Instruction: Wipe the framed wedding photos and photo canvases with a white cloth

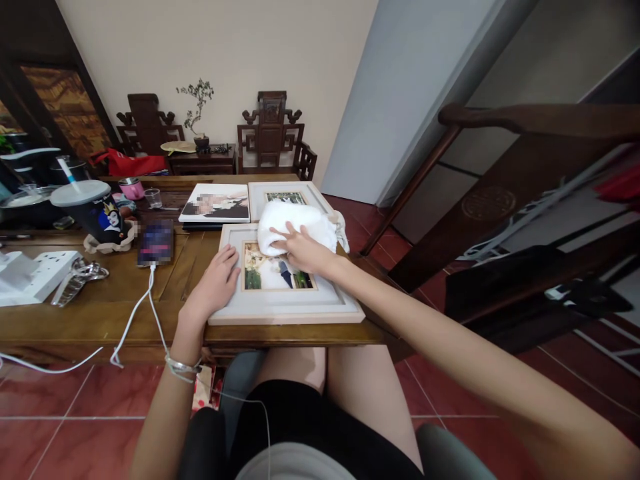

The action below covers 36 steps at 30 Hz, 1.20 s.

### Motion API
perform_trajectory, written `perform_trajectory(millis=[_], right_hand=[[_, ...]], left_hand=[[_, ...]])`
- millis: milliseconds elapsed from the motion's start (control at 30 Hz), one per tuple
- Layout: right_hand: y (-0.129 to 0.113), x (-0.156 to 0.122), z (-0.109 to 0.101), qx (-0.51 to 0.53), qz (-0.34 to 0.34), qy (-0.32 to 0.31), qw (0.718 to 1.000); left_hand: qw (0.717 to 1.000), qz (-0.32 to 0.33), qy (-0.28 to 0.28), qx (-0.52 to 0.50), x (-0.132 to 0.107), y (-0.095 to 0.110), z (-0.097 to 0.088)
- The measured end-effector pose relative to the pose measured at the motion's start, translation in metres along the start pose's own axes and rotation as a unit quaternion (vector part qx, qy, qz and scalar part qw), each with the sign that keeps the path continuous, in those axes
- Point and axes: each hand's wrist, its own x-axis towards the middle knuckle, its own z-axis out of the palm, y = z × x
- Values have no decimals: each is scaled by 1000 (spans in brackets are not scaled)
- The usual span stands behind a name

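Observation:
A white folded cloth [300, 217] lies bunched over the upper part of a framed picture [280, 309] on the wooden table, covering part of its photo. My right hand [303, 248] holds the cloth down on the glass, its fingers partly spread over the near side. My left hand [219, 277] rests flat on the left edge of the same frame, fingers stretched and holding nothing. Behind it, a second pale frame [260, 192] is partly hidden by the cloth. A picture panel [215, 202] lies to its left, on top of something dark.
Left on the table [187, 250] are a phone [155, 243] with a white cable, a dark tumbler [95, 213] with a straw, a power strip [43, 277], a clear glass [153, 198] and a pink cup [131, 189]. A wooden chair [480, 193] stands close on the right.

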Motion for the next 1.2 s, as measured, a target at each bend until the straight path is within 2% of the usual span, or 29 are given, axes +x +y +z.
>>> perform_trajectory(millis=[133, 267, 367, 467, 567, 700, 833, 933, 1033, 1200], right_hand=[[-23, -36, -12, 20, -37, -46, 998], [-48, -76, -45, 105, -69, -117, 985], [-64, -98, -65, 134, -84, -137, 978], [-71, -106, -63, 142, -74, -131, 978], [-67, -97, -42, 124, -69, -78, 987], [-43, -60, -12, 60, -59, -3, 996], [-16, -10, -3, 20, -33, 38, 999], [-11, 13, -2, -8, 12, 40, 999], [-18, 10, -2, -12, 20, 14, 1000], [-39, -31, -18, 56, -46, -52, 996]], left_hand=[[1000, 0, 4, 6, 0, 1, 2], [1000, -4, 5, 9, 1, 3, 2], [1000, 0, 9, 5, 1, 2, 2], [1000, 8, 10, 6, 0, 0, 3], [1000, 17, 10, 8, 0, -2, 4], [1000, 16, 10, 6, 0, -3, 4], [1000, 12, 5, 3, -1, -1, 2], [1000, 4, 1, 5, -1, 0, 2], [1000, 2, 5, 3, -1, 0, 2], [1000, 3, 10, 2, 0, 1, 3]])
